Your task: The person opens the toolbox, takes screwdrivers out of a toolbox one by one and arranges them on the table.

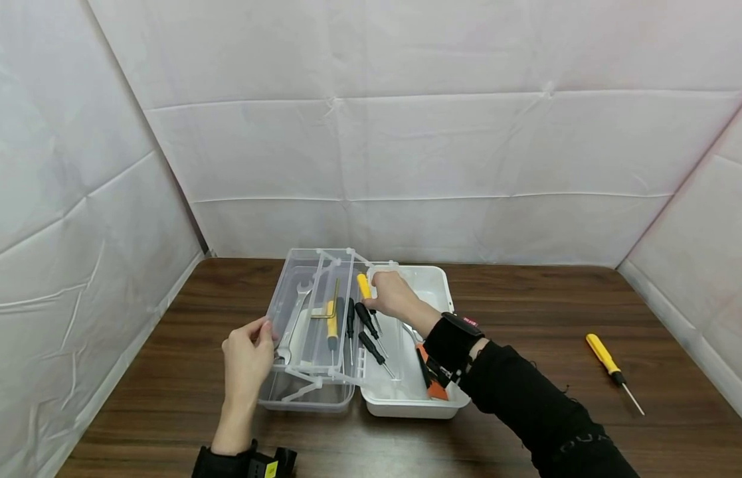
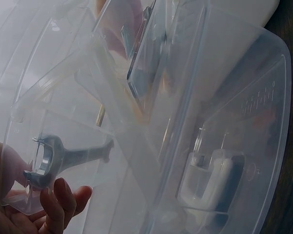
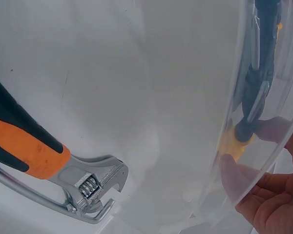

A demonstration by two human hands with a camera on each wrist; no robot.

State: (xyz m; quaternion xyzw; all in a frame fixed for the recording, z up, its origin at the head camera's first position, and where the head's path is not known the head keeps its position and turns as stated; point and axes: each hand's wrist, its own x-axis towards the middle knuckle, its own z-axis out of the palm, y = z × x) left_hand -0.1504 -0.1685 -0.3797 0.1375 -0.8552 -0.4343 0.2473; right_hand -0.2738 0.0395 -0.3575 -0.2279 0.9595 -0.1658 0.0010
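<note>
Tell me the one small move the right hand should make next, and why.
Probably settle the yellow screwdriver alongside the black-handled screwdrivers in the clear toolbox: the right hand appears to pinch its handle, those screwdrivers lie right next to it, and the left hand grips the toolbox's edge, which should help steady it.

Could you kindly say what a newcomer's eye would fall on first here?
Probably the clear plastic toolbox left of the white tray, with the left hand at its edge. Next, the yellow screwdriver lying alone on the table at right, then the orange and black wrench in that tray.
</note>
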